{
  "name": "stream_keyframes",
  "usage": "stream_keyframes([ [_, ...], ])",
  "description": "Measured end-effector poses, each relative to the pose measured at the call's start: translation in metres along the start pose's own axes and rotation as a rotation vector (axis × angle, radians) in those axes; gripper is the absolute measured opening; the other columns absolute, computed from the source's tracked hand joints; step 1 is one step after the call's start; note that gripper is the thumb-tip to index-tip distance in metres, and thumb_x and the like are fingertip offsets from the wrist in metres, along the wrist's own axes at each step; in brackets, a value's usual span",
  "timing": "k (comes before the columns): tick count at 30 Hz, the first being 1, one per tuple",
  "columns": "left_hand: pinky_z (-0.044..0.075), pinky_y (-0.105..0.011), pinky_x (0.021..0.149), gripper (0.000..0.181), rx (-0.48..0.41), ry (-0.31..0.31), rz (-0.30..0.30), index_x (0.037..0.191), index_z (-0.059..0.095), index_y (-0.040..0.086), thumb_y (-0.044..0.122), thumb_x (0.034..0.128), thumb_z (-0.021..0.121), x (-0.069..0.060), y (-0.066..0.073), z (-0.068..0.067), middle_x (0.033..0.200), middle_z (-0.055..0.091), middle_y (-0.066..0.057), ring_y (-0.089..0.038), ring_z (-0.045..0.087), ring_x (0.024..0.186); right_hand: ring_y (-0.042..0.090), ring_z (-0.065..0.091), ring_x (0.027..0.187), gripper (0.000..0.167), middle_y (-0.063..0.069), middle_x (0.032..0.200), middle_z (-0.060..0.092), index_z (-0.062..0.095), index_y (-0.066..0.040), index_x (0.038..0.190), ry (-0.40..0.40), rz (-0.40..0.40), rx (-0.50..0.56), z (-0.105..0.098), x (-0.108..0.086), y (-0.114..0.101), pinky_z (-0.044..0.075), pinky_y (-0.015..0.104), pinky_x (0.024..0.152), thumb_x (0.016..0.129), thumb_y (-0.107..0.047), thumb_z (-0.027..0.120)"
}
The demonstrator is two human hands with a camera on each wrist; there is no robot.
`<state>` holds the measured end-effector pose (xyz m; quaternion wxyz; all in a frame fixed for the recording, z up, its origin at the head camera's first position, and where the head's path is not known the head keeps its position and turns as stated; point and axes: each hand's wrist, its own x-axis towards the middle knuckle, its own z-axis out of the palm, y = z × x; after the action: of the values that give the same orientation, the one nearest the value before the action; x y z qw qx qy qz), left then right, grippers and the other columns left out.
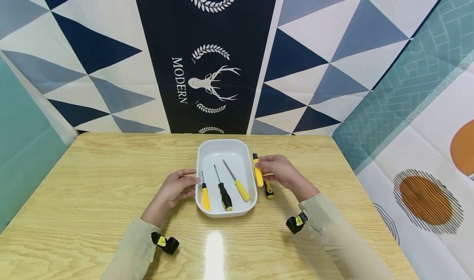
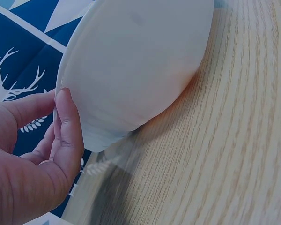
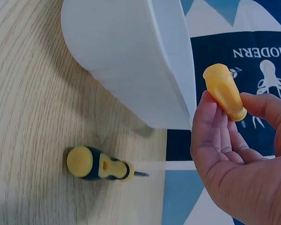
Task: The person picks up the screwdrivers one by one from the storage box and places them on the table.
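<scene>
Kinda hard to see the screwdriver on the table, since the right hand blocked its front half in the head view, and the left wrist view cut off the white tray. That right hand pinched a yellow screwdriver just beside the tray's right rim, thumb against fingers. The left hand gripped the left rim. Inside lay a black-handled screwdriver between two yellow-handled ones.

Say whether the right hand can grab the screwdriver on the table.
Probably not yet: the right hand holds a yellow screwdriver, though the loose screwdriver on the table lies nearby with nothing on it.
</scene>
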<state>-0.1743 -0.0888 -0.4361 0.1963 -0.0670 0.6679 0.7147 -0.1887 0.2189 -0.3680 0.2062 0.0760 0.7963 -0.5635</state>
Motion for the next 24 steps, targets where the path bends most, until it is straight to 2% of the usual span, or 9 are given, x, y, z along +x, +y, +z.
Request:
stream_keyframes([
  [10, 0.056, -0.022, 0.064, 0.051, -0.001, 0.001, 0.003, 0.133, 0.044, 0.000, 0.009, 0.0874, 0.064, 0.000, 0.002, 0.000, 0.092, 0.064, -0.002, -0.010, 0.063, 0.071, 0.012, 0.060, 0.083, 0.049, 0.008, 0.105, 0.063, 0.045, 0.007, 0.131, -0.005, -0.022, 0.006, -0.011, -0.001, 0.005, 0.056, 0.027, 0.077, 0.090, -0.017, 0.058],
  [24, 0.056, -0.024, 0.067, 0.049, 0.023, 0.019, -0.004, 0.132, 0.046, 0.002, 0.010, 0.0869, 0.065, 0.000, 0.001, 0.001, 0.098, 0.065, -0.007, -0.011, 0.062, 0.070, 0.009, 0.060, 0.078, 0.051, 0.003, 0.096, 0.062, 0.042, 0.009, 0.133, -0.025, -0.032, 0.056, -0.017, 0.000, 0.016, 0.055, 0.034, 0.084, 0.091, -0.016, 0.056],
])
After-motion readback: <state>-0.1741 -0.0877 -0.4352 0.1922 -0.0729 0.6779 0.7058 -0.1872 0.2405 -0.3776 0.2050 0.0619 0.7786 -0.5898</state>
